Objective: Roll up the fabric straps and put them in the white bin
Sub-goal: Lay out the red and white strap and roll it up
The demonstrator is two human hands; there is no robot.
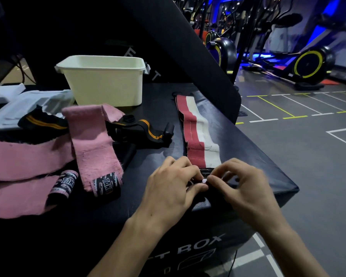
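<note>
Starting the roll is the step in hand, by the look of it: your left hand (169, 188) and right hand (246, 186) meet at the near end of the red and white strap (196, 130), low and right of the frame's centre. The fingertips (203, 183) of both hands curl in and pinch the dark end piece where the strap stops; what the small pale tab between them is, I cannot tell.

The strap lies flat and fairly straight, running from your hands toward the upper middle of the frame along the right edge of the black box top (268, 166). Make the first turn small and tight, with the side edges square over one another, or the roll will likely cone out as it grows. Keep both thumbs behind the fold and roll away from you, letting the flat length feed in without twisting.

The white bin (104, 82) stands in the upper left of centre, well apart from your hands; I cannot see into it. The pink straps (92, 140) and the black straps with orange stripes (144, 128) lie loose at left, not yet rolled.
</note>
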